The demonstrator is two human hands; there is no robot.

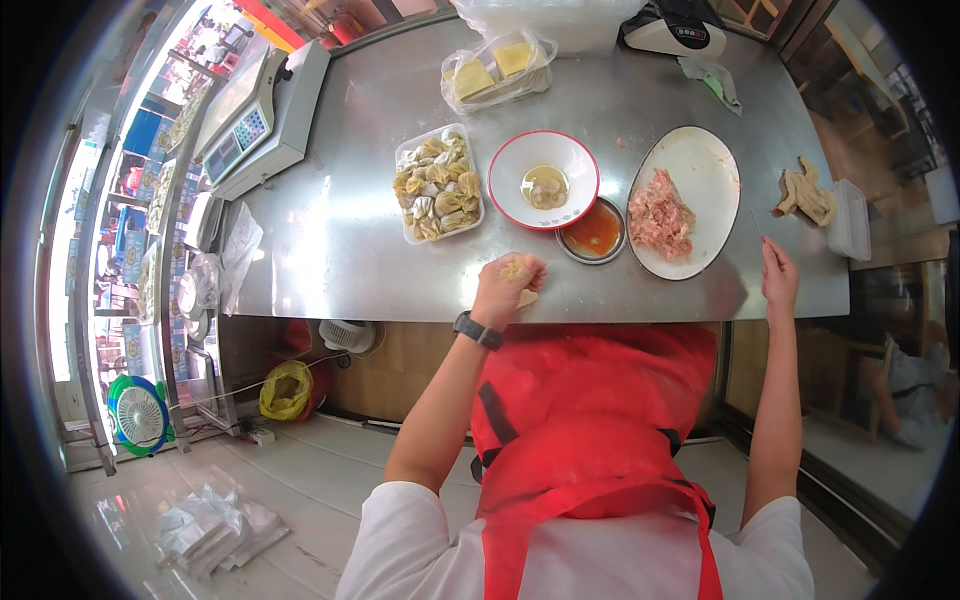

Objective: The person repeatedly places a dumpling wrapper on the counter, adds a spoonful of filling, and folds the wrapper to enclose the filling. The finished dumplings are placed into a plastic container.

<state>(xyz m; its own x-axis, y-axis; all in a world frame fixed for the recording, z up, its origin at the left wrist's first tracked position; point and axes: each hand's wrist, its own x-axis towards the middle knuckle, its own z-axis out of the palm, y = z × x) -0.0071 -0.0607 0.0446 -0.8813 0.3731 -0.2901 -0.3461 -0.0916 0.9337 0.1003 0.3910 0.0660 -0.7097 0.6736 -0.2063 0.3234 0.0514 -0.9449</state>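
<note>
My left hand (511,286) is curled around a pale yellow wrapper (513,270) near the table's front edge; a pale flap shows below the fingers. My right hand (780,276) pinches a thin utensil (756,223), its kind unclear, right of the oval plate. A mound of raw minced meat (660,215) lies on the left half of that white plate (709,195). A red-rimmed white bowl (510,180) holds clear liquid with pale bits and overlaps a metal dish of orange-red sauce (596,231). Gathered yellowish dumplings (439,187) fill a white tray (478,219).
Two stacks of yellow wrappers (471,79) sit in a plastic bag at the back. A digital scale (241,139) stands left, a black-and-white appliance (675,31) back right. A crumpled tan cloth or glove (806,193) lies beside a plastic container (851,221) at right.
</note>
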